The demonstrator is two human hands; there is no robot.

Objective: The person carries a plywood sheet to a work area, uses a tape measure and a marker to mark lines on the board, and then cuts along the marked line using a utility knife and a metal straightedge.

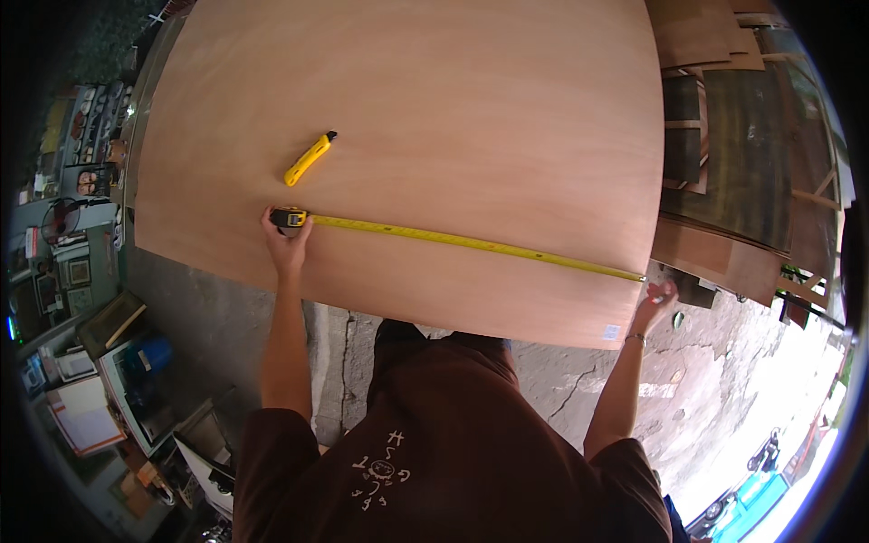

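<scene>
A large pale plywood sheet (pixel 471 136) fills the upper middle of the view. My left hand (pixel 286 237) grips the black-and-yellow tape measure case (pixel 292 217) near the sheet's lower left part. The yellow tape (pixel 471 241) stretches from it to the right edge, where its metal end (pixel 641 279) sits. Just beyond that end, off the edge, my right hand (pixel 657 299) is slightly blurred, with loosely bent fingers apart and not on the tape. A yellow utility knife (pixel 309 159) lies on the sheet above the tape case.
Stacked boards and frames (pixel 742 163) stand at the right. Shelves, a fan (pixel 60 217), leaning panels and a blue container (pixel 149 356) crowd the left. Cracked concrete floor (pixel 579 398) shows below the sheet, and a turquoise vehicle (pixel 751 498) is at the lower right.
</scene>
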